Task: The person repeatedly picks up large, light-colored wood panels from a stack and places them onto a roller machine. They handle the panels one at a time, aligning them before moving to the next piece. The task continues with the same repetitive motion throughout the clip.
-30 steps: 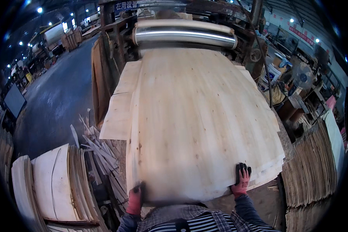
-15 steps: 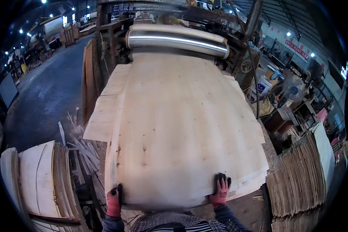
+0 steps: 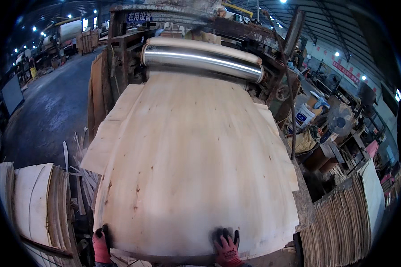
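A broad, pale wood veneer sheet (image 3: 187,169) with small dark knots covers the table before me, running from my hands up to a metal roller. Its near left corner is in my left hand (image 3: 101,245), in a pink glove with black fingertips, the fingers closed at the edge. At the front edge, right of the middle, my right hand (image 3: 227,248) wears a matching glove. Its fingers are spread over the sheet's top; any part under the edge is hidden. Other veneer sheets (image 3: 96,153) stick out from beneath on the left and right.
Shiny roller (image 3: 202,60) spans a rusty machine frame at the far end. Stacks of veneer stand at the near left (image 3: 34,196) and near right (image 3: 338,218). A slanting rod (image 3: 293,102), a white bucket (image 3: 304,115) and a fan (image 3: 340,119) are on the right. Wood scraps lie left.
The view has shifted, with the roller lower in the picture. Both hands and the sheet's near edge have moved left and down, closer to me. The right fingers remain on the sheet.
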`<state>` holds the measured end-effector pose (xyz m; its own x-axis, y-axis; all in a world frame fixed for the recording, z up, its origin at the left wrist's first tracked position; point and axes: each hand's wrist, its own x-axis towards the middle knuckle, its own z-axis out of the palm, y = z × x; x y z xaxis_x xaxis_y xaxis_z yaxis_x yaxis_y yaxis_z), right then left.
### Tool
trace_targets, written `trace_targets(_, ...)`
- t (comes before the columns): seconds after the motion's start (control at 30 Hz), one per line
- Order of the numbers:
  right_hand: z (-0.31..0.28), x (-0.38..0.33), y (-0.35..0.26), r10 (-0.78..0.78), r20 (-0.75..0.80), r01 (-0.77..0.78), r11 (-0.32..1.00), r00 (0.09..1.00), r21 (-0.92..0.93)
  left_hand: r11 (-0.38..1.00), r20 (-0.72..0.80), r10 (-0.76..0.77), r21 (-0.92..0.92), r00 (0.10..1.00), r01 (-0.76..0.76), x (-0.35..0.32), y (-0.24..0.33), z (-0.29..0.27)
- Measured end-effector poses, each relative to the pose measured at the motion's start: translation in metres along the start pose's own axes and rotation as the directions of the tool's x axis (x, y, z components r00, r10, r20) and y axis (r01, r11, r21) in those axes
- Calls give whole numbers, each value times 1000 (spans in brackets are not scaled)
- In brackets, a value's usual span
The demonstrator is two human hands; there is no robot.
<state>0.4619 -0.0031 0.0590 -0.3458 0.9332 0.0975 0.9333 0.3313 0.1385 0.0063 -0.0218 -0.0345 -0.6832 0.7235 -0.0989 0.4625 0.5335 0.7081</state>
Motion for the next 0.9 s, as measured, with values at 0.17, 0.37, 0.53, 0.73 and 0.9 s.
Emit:
trace_targets(0.17,32,2,11,-22,70,-23,814,997,580,981,-251,-51,167,967,95,-21,19,19)
trace_targets(0.37,-13,23,16,-154,8,145,944,988,298,960,-400,-20,248,916,130,-21,0,40)
trace_targets(0.53,-3,36,15,-98,-98,119,967,990,227,958,-410,19,269,912,101,-14,-47,55)
trace_targets(0.73,16,33,13,-80,-191,112,980,978,166,949,-434,46,299,900,96,-10,-75,63)
trace_targets(0.9,33,19,10,-84,-267,110,991,960,82,947,-463,79,311,883,79,-9,-82,62)
